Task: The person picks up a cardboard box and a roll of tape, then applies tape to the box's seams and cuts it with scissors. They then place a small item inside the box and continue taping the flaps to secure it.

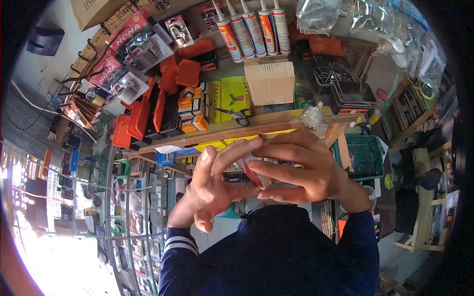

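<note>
Both hands are raised in front of my chest, around a small red and white packet (254, 173). My left hand (215, 180) touches the packet's left side and lower edge with some fingers, while others stick out. My right hand (308, 170) holds the packet from the right, its fingers bent over it and partly hiding it. Behind the hands, scissors (237, 116) with dark handles lie on the wooden counter (276, 122), next to a yellow-green booklet (229, 93). Small orange and white boxes (193, 108) are stacked to the left of the scissors.
Sealant tubes (254, 32) stand behind a cardboard piece (269, 83). Orange-lidded bins (143, 116) and packaged padlocks (126, 84) are at the left. Black trays of screws (335, 74) and a green basket (364, 157) are at the right. Glass shelving stands at the lower left.
</note>
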`<state>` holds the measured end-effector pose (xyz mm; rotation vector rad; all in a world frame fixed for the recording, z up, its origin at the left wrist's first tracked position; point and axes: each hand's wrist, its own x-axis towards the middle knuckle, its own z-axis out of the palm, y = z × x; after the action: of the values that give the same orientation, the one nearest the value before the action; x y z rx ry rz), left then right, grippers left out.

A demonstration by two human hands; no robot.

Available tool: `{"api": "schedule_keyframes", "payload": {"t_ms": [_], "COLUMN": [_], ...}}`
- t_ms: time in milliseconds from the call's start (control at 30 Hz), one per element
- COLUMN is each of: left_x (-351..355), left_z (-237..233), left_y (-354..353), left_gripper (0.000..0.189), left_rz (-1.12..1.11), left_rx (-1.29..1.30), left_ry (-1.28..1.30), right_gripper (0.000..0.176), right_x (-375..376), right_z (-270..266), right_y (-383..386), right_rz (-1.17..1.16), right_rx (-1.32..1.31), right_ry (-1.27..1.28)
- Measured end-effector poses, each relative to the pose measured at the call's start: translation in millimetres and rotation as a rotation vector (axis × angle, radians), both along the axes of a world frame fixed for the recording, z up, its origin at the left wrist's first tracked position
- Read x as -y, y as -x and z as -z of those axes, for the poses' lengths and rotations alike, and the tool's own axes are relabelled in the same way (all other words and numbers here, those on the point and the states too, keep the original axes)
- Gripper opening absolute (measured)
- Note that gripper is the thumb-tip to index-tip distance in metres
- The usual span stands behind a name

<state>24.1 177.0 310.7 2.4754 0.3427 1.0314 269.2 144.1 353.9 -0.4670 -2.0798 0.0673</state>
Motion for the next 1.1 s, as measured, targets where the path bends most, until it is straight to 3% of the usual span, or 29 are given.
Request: {"api": "schedule_keyframes", "payload": {"t_ms": [133, 433, 633, 733, 833, 900, 1000, 1100], "left_x": [3.7, 16.4, 28.8, 30.7, 27.9, 27.9, 37.1, 34.8], "left_z": [-6.2, -21.9, -25.1, -17.5, -23.1, -19.2, -25.1, -28.8], "left_y": [5.1, 20.9, 27.1, 20.3, 13.6, 12.1, 0.2, 4.3], "left_gripper": [0.132, 0.140, 0.144, 0.139, 0.132, 0.127, 0.122, 0.118], "left_rz": [0.078, 0.194, 0.271, 0.221, 0.307, 0.228, 0.218, 0.187], "left_rx": [0.041, 0.125, 0.183, 0.276, 0.357, 0.397, 0.543, 0.499], "left_ry": [0.037, 0.052, 0.032, -0.059, -0.192, -0.372, -0.374, -0.483], "right_gripper": [0.051, 0.037, 0.032, 0.031, 0.028, 0.028, 0.027, 0.027], "right_x": [-4.2, -10.8, -18.6, -21.3, -21.1, -19.8, -16.2, -18.6], "right_z": [8.0, 7.7, 12.3, 12.3, 21.2, 19.2, 16.6, 13.5], "right_y": [6.1, 27.6, 40.5, 42.2, 48.6, 51.1, 55.9, 55.8], "right_rz": [0.012, -0.154, -0.263, -0.341, -0.367, -0.373, -0.369, -0.374], "right_rx": [-0.061, -0.146, -0.195, -0.191, -0.213, -0.251, -0.292, -0.278], "right_ry": [-0.136, -0.031, -0.129, -0.133, -0.179, -0.168, -0.156, -0.175]}}
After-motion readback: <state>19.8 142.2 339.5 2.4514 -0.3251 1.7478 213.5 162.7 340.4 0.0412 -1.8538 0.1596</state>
